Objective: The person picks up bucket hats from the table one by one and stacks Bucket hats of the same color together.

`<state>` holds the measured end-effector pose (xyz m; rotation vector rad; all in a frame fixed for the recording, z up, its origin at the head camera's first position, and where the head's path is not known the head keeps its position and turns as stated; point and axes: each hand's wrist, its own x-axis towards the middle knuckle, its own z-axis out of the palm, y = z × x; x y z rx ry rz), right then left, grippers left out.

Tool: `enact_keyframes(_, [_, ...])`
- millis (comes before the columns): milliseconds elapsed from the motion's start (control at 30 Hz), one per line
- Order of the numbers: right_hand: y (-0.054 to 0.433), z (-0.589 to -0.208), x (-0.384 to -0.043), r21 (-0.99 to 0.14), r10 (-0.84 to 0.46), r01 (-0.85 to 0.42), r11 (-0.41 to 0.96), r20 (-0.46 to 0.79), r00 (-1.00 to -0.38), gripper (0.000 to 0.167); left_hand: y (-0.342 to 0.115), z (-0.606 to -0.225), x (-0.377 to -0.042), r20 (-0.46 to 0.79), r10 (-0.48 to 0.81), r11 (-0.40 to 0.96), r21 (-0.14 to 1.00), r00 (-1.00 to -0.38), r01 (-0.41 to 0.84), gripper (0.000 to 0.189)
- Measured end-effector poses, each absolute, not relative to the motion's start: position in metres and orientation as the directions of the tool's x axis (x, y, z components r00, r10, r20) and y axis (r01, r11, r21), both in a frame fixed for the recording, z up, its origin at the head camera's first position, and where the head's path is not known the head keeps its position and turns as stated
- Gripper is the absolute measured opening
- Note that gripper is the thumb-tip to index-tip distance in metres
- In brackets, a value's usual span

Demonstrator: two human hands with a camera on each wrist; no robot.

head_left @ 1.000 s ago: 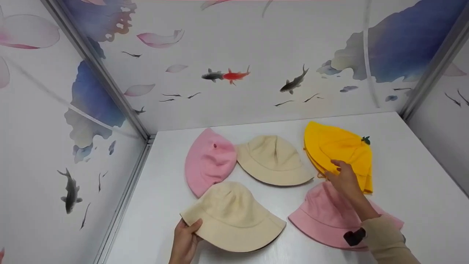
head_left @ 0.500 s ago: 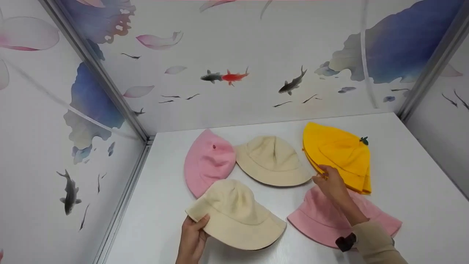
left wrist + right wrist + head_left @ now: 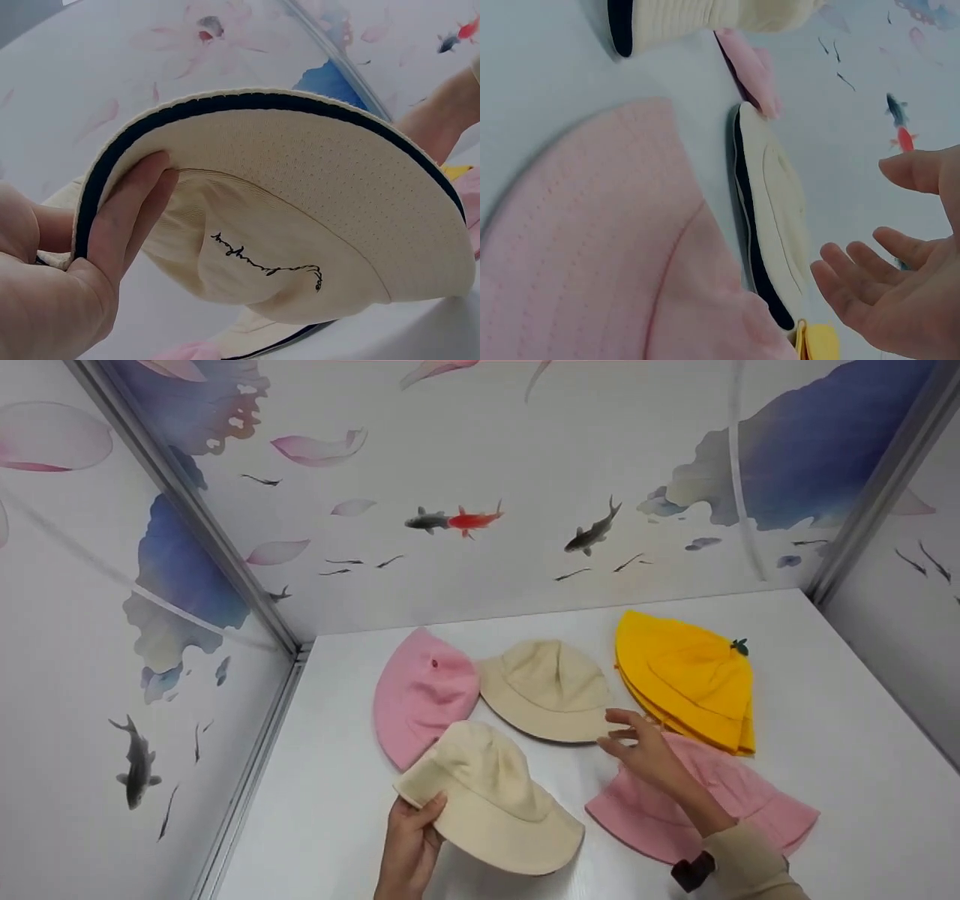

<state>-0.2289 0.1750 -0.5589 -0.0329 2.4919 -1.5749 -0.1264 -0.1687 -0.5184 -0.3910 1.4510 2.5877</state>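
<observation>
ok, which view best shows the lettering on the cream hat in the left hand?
Left wrist: the dark lettering faces that camera, clear of the left hand, though I can't read it reliably. Head shows another side of the held cream hat, no lettering visible. Right wrist catches only part of that hat, no lettering.

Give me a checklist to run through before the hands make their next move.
1. Left hand grips the held cream hat by its brim: ok.
2. Right hand holds nothing: ok.
3. Right hand is apart from the far cream hat: cannot tell; they overlap in the head view.
4. Held cream hat is apart from the left pink hat: cannot tell; it hides part of it.
5. Right pink hat is fully visible from the head: not ok; the right forearm crosses it.
</observation>
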Motion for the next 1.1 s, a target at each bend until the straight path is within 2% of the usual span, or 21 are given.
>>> enact_keyframes(100, [0.167,-0.564,-0.223,-0.912,-0.204,0.055,0.407,-0.149,-0.968,0.069,-0.161,-0.517,-0.128,-0.287,0.019,-0.537,0.805,-0.958,-0.252,0.055])
enact_keyframes(233, [0.156,-0.573,-0.217,-0.939,-0.337,0.090,0.331,-0.207,-0.919,0.074,-0.153,-0.514,-0.129,-0.261,0.044,-0.556,0.795,-0.964,-0.241,0.055])
enact_keyframes(333, [0.151,-0.580,-0.214,-0.949,-0.423,0.174,0.264,-0.276,-0.863,0.072,-0.148,-0.511,-0.131,-0.239,0.047,-0.580,0.784,-0.970,-0.221,0.054])
enact_keyframes(500, [0.151,-0.587,-0.210,-0.932,-0.482,0.251,0.261,-0.351,-0.803,0.067,-0.141,-0.509,-0.135,-0.221,0.036,-0.608,0.769,-0.975,-0.197,0.050])
enact_keyframes(733, [0.155,-0.588,-0.208,-0.947,-0.573,0.296,0.126,-0.313,-0.758,0.061,-0.135,-0.513,-0.140,-0.225,0.033,-0.624,0.757,-0.974,-0.196,0.054])
enact_keyframes(900, [0.161,-0.586,-0.206,-0.944,-0.552,0.314,0.104,-0.317,-0.771,0.064,-0.137,-0.519,-0.143,-0.246,0.038,-0.614,0.759,-0.968,-0.217,0.051])
enact_keyframes(1100, [0.174,-0.586,-0.203,-0.947,-0.466,0.306,0.097,-0.315,-0.827,0.071,-0.143,-0.526,-0.143,-0.278,0.058,-0.551,0.792,-0.959,-0.263,0.049])
